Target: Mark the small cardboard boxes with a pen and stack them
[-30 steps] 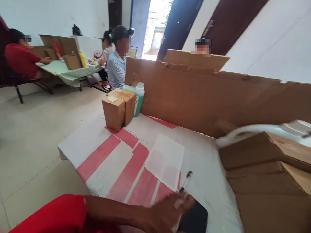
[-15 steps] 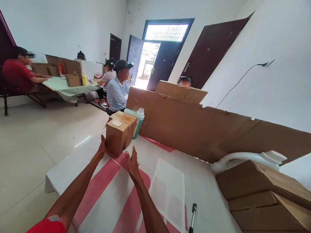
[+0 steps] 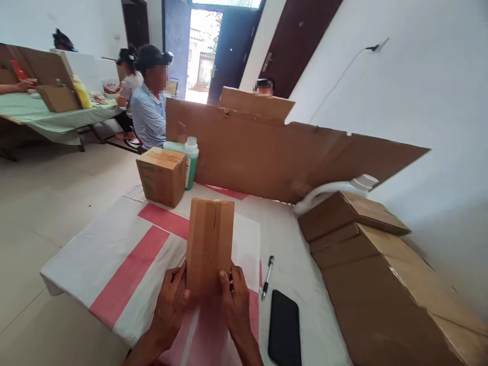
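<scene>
A small brown cardboard box [image 3: 209,239] is held between my two hands above the cloth-covered table. My left hand [image 3: 170,305] presses on its left side, fingers partly behind it. My right hand [image 3: 236,297] grips the lower right side, thumb on the near face. Under the box lies a white sheet of paper [image 3: 247,249]. Beyond it, a second cardboard box [image 3: 162,178] stands at the table's far left corner, beside a bottle of green liquid [image 3: 191,162].
A pen [image 3: 268,277] and a black phone [image 3: 284,328] lie right of my hands. Larger cardboard boxes [image 3: 366,274] and a white jug [image 3: 324,193] line the right side. A cardboard partition [image 3: 247,152] stands along the back. A person in a blue shirt [image 3: 148,112] sits beyond the table.
Both hands, apart at the far left corner before, now hold the small box and have drawn it nearer, over the paper. The other box stays behind. The view has turned right and downward.
</scene>
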The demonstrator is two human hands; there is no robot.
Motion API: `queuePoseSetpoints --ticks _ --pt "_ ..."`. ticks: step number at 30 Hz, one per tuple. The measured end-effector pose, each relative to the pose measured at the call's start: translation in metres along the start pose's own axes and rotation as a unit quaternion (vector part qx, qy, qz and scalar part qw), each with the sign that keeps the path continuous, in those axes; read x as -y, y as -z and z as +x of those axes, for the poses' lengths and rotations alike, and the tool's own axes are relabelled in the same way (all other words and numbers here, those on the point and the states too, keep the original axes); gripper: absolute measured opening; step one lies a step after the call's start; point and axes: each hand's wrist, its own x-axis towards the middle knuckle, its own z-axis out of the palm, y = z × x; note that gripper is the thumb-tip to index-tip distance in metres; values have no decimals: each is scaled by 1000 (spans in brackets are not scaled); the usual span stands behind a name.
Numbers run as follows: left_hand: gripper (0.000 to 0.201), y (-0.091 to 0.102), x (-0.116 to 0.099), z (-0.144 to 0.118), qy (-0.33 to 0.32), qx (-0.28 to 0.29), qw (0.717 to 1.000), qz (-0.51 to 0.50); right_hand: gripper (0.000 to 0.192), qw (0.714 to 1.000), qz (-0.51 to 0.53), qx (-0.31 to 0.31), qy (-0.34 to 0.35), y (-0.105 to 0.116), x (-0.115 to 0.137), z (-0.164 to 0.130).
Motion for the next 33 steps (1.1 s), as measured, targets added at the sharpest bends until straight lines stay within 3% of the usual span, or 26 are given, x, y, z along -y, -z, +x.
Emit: queuePoseSetpoints --ticks 3,6,10,13,16,19,24,27,30,33 --pt "62 -9 -10 -5 -47 43 998 31 65 998 38 -34 -44 28 -3 -6" --pt "58 -9 -3 7 -26 50 998 35 76 991 79 -48 -92 40 -17 -14" --pt "56 -6 18 23 33 12 999 -5 80 982 108 -75 -135 37 -36 -28" --pt "55 -8 19 26 37 22 998 -41 77 985 118 -54 -111 26 -36 -36" --pt "58 -13 -3 21 0 67 997 -36 69 990 123 -11 -67 16 -20 -40" --pt "62 -9 -36 13 -49 56 997 7 63 992 117 -21 -48 17 2 -40" --pt "66 19 -85 14 -236 79 959 135 69 982 144 -54 -113 45 24 -37" --pt "73 26 -109 20 -292 104 934 175 63 981 136 -104 -93 63 24 -28" --pt "78 16 -115 26 -315 165 913 200 65 988 100 -95 -75 74 12 -10" --pt "78 2 -93 41 -327 214 890 236 70 992 68 -66 -79 76 -9 7"
